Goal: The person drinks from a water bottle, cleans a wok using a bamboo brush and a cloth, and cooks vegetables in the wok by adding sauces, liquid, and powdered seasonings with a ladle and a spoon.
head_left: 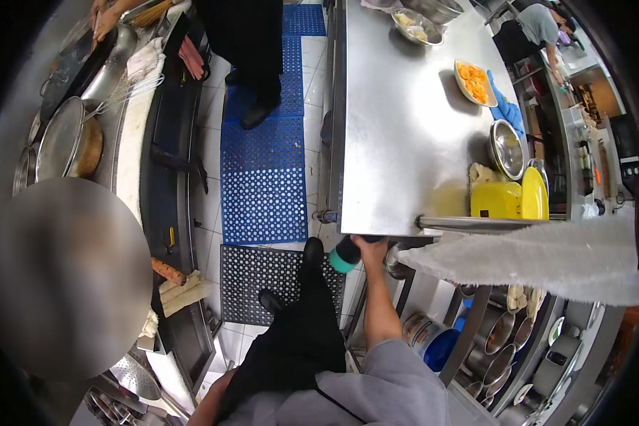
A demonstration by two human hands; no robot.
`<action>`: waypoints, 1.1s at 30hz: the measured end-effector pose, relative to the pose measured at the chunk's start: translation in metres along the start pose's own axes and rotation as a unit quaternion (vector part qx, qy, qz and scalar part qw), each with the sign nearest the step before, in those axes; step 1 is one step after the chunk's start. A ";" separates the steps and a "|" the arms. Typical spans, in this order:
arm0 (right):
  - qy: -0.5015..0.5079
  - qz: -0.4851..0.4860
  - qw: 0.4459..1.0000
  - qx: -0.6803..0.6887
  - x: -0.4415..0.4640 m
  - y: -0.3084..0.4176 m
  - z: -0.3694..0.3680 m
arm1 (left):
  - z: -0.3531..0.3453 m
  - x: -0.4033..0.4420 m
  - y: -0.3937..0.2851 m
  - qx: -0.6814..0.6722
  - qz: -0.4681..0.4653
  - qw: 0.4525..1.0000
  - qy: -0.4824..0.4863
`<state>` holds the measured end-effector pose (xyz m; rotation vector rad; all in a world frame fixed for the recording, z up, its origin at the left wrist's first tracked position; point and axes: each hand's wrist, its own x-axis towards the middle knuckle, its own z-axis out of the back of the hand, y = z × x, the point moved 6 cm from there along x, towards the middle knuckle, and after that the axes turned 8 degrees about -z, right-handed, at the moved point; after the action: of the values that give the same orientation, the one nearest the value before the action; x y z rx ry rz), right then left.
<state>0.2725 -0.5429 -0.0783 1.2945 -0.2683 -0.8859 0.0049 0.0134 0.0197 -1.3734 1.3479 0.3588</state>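
Note:
My right hand (371, 250) is wrapped round a dark bottle-like container with a teal end (343, 258), just below the near corner of the steel table (397, 163). The container is tilted, its teal end pointing down and left. What it contains does not show. Down at my left side, my left hand (222, 387) is partly in view beside the black apron (284, 362); its fingers are hidden.
Bowls, a dish of orange pieces (475, 82) and yellow containers (497, 199) stand on the table. A white cloth (518, 259) hangs at right. Pans and a whisk (128, 92) line the left counter. Another person (252, 50) stands ahead on blue mats (263, 202).

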 end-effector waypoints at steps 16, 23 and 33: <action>0.092 0.063 0.968 -0.224 -0.249 0.092 0.081 | -0.110 -0.031 -0.261 0.210 -0.232 0.926 0.211; 0.207 0.211 0.947 -0.123 -0.330 0.245 0.071 | -0.152 -0.050 -0.333 0.219 -0.496 0.834 0.100; 0.517 0.336 0.786 -0.037 -0.380 0.361 0.024 | -0.176 -0.180 -0.427 0.309 -0.561 0.684 0.348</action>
<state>0.1587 -0.2922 0.3684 1.2939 0.1888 0.4735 0.2264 -0.1602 0.4274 -1.4828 0.7564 -1.4561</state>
